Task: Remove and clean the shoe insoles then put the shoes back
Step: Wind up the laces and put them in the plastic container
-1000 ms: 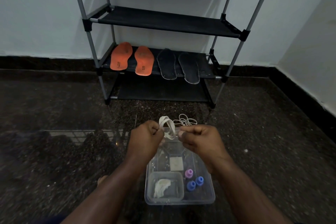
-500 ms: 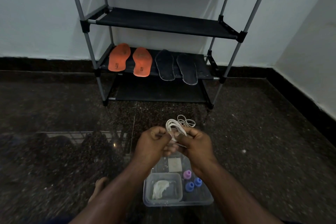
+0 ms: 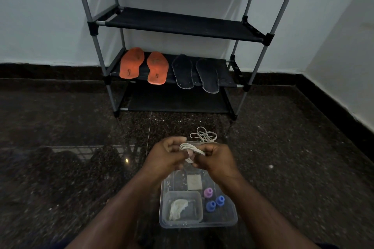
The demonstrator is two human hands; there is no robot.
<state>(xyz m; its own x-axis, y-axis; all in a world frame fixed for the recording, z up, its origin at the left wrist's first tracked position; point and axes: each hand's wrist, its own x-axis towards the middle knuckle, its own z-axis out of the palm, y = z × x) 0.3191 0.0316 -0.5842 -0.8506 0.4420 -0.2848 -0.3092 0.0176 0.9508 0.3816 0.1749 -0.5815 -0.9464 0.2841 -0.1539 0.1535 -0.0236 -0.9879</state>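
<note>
Insoles: two orange insoles (image 3: 143, 66) and two black insoles (image 3: 195, 73) lie side by side on the middle shelf of the shoe rack (image 3: 182, 26) at 12 o'clock, orange pair left, black pair right, heels overhanging the front edge.
Left hand (image 3: 168, 155): fingers curled, pinching a coiled white shoelace (image 3: 191, 148).
Right hand (image 3: 216, 159): fingers curled round the same coil from the right side; both hands touch it and each other, above the far end of the box.
Second lace: another white shoelace (image 3: 203, 135) lies in loose loops on the floor just beyond the hands, at 12 o'clock.
Box: a clear plastic box (image 3: 232, 216) at 6 o'clock holds a smaller tub (image 3: 199, 206) with a white cloth (image 3: 178, 208), one pink cap (image 3: 208, 192) and two blue caps (image 3: 215, 203).
Surface: dark speckled polished stone floor (image 3: 70, 168), reflective.
Room: pale walls (image 3: 40, 16) with a dark skirting, a corner at 2 o'clock.
Change: the hands have closed together since a second ago, and the coil now lies flatter between them.
</note>
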